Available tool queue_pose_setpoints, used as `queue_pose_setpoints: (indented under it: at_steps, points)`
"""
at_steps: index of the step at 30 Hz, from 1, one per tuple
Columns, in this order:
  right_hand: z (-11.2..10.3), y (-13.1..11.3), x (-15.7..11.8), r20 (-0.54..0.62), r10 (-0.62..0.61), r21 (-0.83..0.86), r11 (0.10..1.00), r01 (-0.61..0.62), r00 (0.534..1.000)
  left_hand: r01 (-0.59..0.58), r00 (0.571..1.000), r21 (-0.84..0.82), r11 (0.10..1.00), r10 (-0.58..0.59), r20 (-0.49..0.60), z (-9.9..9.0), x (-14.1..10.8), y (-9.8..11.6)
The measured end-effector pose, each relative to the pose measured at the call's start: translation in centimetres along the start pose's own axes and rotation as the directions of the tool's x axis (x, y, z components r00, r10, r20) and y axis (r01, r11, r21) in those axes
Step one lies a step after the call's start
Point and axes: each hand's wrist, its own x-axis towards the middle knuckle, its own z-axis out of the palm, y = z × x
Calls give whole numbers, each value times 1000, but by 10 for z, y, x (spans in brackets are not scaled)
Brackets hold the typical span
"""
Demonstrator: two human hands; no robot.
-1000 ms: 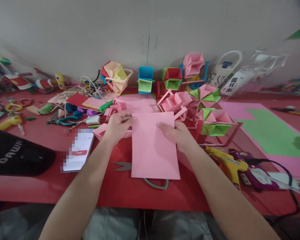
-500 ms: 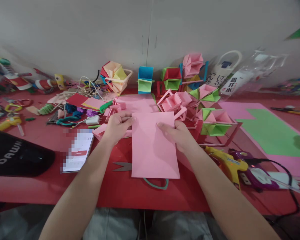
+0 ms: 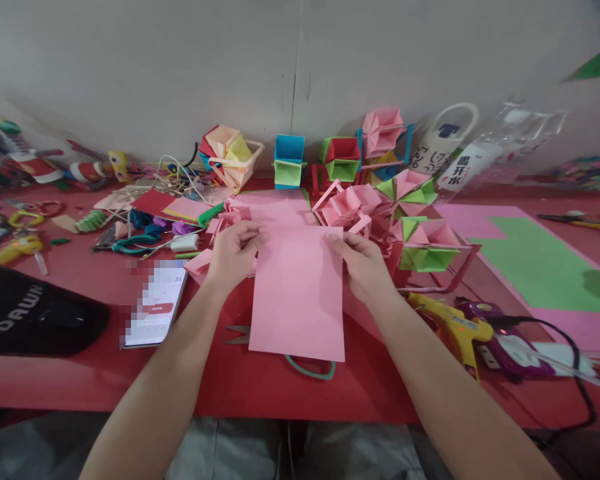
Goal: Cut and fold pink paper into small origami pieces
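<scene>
A plain pink sheet of paper (image 3: 298, 293) hangs from my two hands over the red table (image 3: 260, 390), its lower edge tilted slightly down to the right. My left hand (image 3: 235, 252) pinches its upper left corner. At the upper right corner my right hand (image 3: 364, 261) grips it, thumb on the front face. Beneath the paper lies a pair of scissors (image 3: 310, 369); the blade tips and a green handle loop stick out, and the middle is hidden. Behind my hands sits a pink folded-paper wheel (image 3: 344, 203).
Left of my arm are a phone (image 3: 155, 303) and a black cup (image 3: 35, 310). On the right lie a yellow glue gun (image 3: 453, 327), a purple power strip (image 3: 517, 350) with a black cable, and green card (image 3: 550, 260). Several paper wheels line the wall, near a plastic bottle (image 3: 490, 150).
The pink sheet has shifted slightly left and turned a little. My right hand's thumb has moved from well inside the sheet to its upper right corner.
</scene>
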Motion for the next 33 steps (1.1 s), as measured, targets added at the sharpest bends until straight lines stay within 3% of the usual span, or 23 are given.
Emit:
queue_pose_setpoints:
  at_steps: [7, 12, 24, 33]
  points:
    - [-3, 3, 5, -54, -103, -58, 993, 100, 993, -26, 1000, 10, 1000, 26, -11, -3, 3, -6]
    - [-1, 1, 6, -108, -88, 6, 996, 89, 990, -35, 999, 21, 999, 35, -22, -4, 4, -9]
    - [-2, 2, 8, -187, -159, 5, 987, 163, 969, 75, 997, -59, 995, -73, 31, -1, 2, 3]
    - [-2, 0, 6, -221, -203, -64, 979, 193, 954, 96, 995, -71, 993, -92, 47, 1, 0, 5]
